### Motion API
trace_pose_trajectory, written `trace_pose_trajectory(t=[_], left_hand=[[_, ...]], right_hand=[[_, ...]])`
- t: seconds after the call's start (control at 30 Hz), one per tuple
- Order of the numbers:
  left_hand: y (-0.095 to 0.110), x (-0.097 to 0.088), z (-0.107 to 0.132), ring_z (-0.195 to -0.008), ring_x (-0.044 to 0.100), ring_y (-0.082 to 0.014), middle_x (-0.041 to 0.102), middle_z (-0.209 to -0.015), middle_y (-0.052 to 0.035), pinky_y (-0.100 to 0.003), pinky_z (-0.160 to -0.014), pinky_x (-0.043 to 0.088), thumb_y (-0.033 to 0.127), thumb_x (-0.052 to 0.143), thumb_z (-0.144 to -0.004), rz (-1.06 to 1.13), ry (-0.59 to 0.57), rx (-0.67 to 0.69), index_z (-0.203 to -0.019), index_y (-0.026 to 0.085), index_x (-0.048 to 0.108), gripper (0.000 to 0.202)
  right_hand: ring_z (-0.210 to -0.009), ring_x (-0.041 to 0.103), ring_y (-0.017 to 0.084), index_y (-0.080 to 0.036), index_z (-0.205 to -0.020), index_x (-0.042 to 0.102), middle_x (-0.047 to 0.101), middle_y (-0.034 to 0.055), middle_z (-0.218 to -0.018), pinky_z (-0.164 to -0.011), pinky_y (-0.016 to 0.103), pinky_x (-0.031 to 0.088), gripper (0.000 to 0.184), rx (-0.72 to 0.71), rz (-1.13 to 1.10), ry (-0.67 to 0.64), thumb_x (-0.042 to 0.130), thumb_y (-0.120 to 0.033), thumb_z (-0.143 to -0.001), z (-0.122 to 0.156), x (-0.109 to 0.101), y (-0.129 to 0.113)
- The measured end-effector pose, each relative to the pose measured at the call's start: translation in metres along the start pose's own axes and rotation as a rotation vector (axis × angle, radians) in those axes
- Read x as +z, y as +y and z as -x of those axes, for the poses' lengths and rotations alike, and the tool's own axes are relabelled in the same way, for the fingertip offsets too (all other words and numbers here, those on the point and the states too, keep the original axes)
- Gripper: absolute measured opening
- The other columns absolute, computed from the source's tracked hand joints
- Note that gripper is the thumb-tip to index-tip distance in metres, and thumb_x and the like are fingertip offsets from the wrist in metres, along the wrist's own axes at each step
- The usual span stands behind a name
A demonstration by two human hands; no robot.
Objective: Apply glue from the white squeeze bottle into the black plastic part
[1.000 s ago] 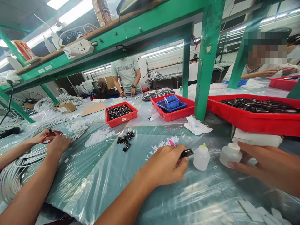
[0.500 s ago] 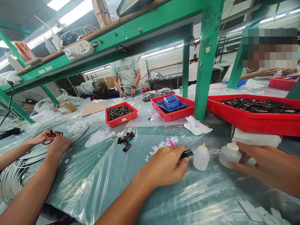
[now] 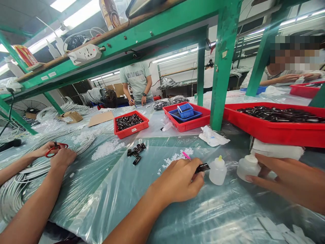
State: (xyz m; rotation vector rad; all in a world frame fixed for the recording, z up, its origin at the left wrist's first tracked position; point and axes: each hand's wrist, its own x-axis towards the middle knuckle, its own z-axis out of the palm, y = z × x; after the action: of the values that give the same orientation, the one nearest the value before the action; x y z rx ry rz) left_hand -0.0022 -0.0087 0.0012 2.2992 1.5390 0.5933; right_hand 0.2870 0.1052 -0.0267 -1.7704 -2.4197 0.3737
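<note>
My left hand (image 3: 177,179) is closed, pinching a small glossy black plastic piece (image 3: 203,167) between thumb and fingers. Right beside that piece stands a translucent squeeze bottle (image 3: 217,172) with a yellow tip. On the right, my right hand (image 3: 286,179) has its fingers and thumb around a second white squeeze bottle (image 3: 248,168), which rests on the table. A pink stick (image 3: 186,155) shows behind my left knuckles, near scattered white bits (image 3: 175,158). Farther left lie several loose black pieces (image 3: 137,152).
A red tray of black pieces (image 3: 118,132) stands ahead, with another red tray (image 3: 179,127) holding blue trays. A large red tray (image 3: 279,130) is at right, beside a green post (image 3: 220,84). A co-worker's hands (image 3: 59,154) hold red-handled scissors over coiled cables (image 3: 12,200).
My hands, the black piece and both bottles have hardly moved. At the far right, a co-worker's head has shifted slightly.
</note>
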Motion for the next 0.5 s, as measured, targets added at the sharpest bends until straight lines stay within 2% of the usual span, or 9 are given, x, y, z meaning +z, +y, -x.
trace_pose_trajectory(t=[0.1,0.33,0.5], left_hand=[[0.0002,-0.0009,-0.0004,-0.073,0.061,-0.0206,0.069,-0.082,-0.0034,-0.031,-0.063,0.038,0.023,0.051,-0.1,-0.01,-0.003,-0.003,-0.104,0.018,0.065,0.016],[0.0008,-0.0007,-0.0003,-0.073,0.062,-0.0211,0.07,-0.083,-0.0037,-0.031,-0.064,0.039,0.022,0.05,-0.1,-0.024,-0.005,-0.004,-0.105,0.018,0.065,0.016],[0.0004,-0.0008,-0.0009,-0.072,0.061,-0.0212,0.069,-0.081,-0.0033,-0.032,-0.064,0.038,0.023,0.05,-0.1,-0.028,-0.001,0.004,-0.104,0.018,0.065,0.017]], right_hand=[[-0.097,0.075,0.039,-0.031,-0.089,0.053,0.08,0.0082,-0.091,-0.079,0.051,0.053,0.057,0.016,-0.013,-0.016,0.038,-0.08,-0.064,0.0017,-0.0016,-0.0051],[-0.094,0.075,0.037,-0.031,-0.091,0.053,0.08,0.0078,-0.093,-0.079,0.051,0.054,0.054,-0.011,-0.001,-0.016,0.039,-0.079,-0.07,-0.0001,0.0009,-0.0002],[-0.097,0.075,0.038,-0.031,-0.09,0.055,0.08,0.0087,-0.094,-0.08,0.051,0.054,0.055,-0.005,-0.009,-0.014,0.041,-0.079,-0.068,-0.001,0.0016,0.0026]])
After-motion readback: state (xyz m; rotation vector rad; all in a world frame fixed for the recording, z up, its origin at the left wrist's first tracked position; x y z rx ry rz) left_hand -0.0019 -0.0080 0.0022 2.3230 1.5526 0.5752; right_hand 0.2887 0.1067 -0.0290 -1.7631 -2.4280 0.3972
